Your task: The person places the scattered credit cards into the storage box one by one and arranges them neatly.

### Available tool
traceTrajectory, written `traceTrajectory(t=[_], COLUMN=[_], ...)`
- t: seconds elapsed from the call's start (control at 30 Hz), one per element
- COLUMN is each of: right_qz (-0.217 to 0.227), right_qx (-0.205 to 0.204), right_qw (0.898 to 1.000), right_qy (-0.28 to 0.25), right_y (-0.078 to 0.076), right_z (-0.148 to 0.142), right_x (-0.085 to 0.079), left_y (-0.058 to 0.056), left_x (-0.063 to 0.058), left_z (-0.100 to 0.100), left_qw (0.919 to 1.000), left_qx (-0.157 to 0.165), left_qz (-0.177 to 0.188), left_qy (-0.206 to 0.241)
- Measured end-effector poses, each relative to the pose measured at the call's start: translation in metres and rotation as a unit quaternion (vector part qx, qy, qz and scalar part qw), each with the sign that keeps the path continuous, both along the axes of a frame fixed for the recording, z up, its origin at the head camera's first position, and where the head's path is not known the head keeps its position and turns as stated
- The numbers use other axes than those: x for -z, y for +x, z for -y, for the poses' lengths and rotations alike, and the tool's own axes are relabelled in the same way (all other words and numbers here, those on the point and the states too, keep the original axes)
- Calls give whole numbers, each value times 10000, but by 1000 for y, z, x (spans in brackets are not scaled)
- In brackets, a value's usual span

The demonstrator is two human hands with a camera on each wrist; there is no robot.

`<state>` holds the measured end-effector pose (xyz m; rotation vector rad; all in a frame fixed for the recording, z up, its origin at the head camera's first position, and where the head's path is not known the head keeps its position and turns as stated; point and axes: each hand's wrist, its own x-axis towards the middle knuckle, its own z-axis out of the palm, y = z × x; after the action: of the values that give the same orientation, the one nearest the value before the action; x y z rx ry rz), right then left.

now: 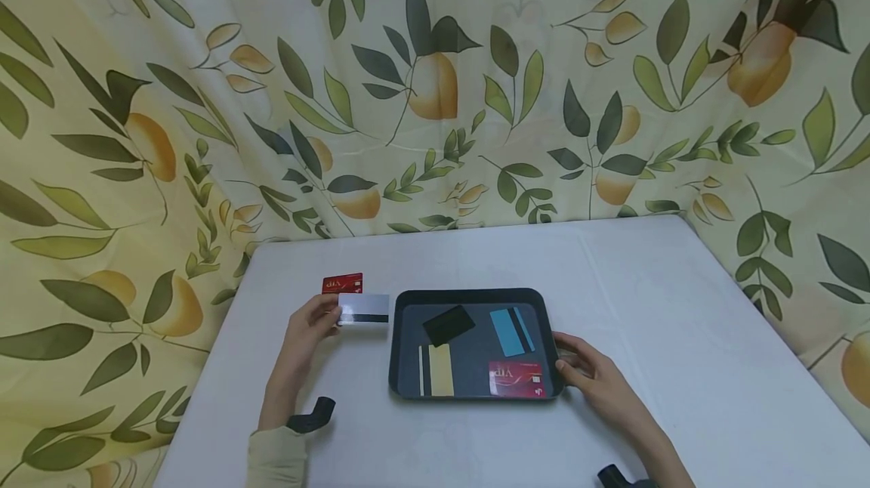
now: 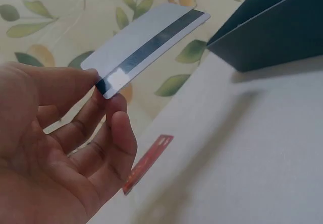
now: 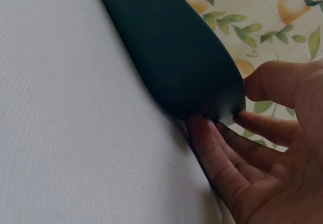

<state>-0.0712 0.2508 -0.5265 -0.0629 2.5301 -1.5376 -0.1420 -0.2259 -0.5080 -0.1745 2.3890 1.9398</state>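
Observation:
My left hand (image 1: 310, 332) pinches a silvery-white card (image 1: 363, 308) with a black stripe by its left end, thumb against fingertips. The card is raised above the table, just left of the dark tray (image 1: 469, 295). Behind it, a red VIP card (image 1: 343, 283) lies on the table, partly covered in the head view. At the tray's right side, my right hand (image 1: 590, 372) holds the edge, the thumb near the rim and fingers against the outer wall (image 3: 171, 47). Inside the tray lie a black card (image 1: 448, 325), a blue card (image 1: 508, 332), a beige card (image 1: 440, 371) and another red VIP card (image 1: 515, 379).
A white cloth covers the table (image 1: 680, 322). Behind it and at both sides hangs a curtain (image 1: 435, 155) printed with leaves and fruit. Dark wrist-worn devices show near the left wrist (image 1: 313, 415) and the right wrist (image 1: 621, 477).

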Motion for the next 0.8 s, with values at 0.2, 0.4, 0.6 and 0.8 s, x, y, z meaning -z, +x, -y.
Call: traceTrajectory(t=[0.2,0.4,0.6,0.8], right_qz=[23,-10,15,87], right_qx=[-12,-15,4,39], right_qw=[9999,9999,10000,9999], right_qy=[-132,-114,-96,-94], right_y=[0,0,0,0], right_z=[0,0,1,2], right_x=[0,0,-1,-2], left_y=[3,5,4,5], left_x=[1,4,11,22], left_z=[14,25,29,26], left_qw=[9997,9985,9964,9841], left_qx=[-179,-351,-527,-835], left_qz=[100,410,557,543], left_qy=[91,31,-361,-1471])
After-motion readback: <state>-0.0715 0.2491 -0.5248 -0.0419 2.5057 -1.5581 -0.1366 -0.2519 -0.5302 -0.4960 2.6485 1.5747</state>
